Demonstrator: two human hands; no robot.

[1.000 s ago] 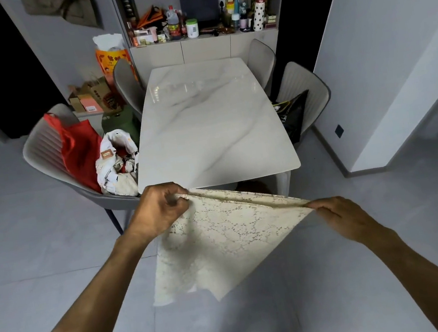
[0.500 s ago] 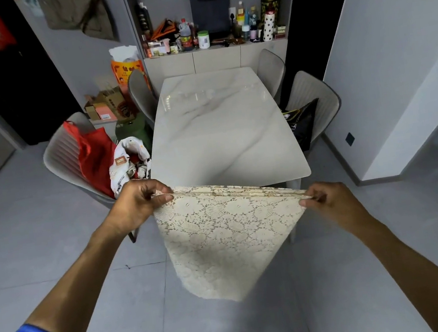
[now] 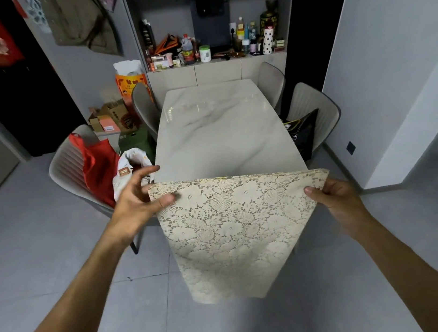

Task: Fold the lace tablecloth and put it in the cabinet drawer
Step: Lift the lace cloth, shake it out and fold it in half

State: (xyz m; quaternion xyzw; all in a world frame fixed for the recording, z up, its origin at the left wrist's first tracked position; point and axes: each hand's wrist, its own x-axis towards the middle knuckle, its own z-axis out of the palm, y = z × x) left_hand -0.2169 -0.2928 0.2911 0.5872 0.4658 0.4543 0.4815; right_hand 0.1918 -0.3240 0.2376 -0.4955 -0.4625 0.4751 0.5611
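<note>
The cream lace tablecloth (image 3: 234, 225) hangs folded in several layers in front of me, its top edge level with the near end of the marble table (image 3: 219, 135). My left hand (image 3: 138, 199) is at the cloth's top left corner, thumb pressed on the lace, the fingers spread open behind it. My right hand (image 3: 335, 197) pinches the top right corner between thumb and fingers. The cloth's lower point dangles free above the floor. The cabinet (image 3: 217, 70) with its drawer fronts stands against the far wall behind the table.
Grey chairs surround the table; the near left chair (image 3: 69, 170) carries a red bag (image 3: 98, 166) and white cloth, the right one (image 3: 313, 107) a black bag. Boxes and bags sit on the floor at back left. Bottles crowd the cabinet shelf. Grey tiled floor lies around me.
The cloth has been raised and drawn wider between my hands. My left hand's fingers have spread open, leaving the thumb on the corner. The view has tilted up toward the cabinet.
</note>
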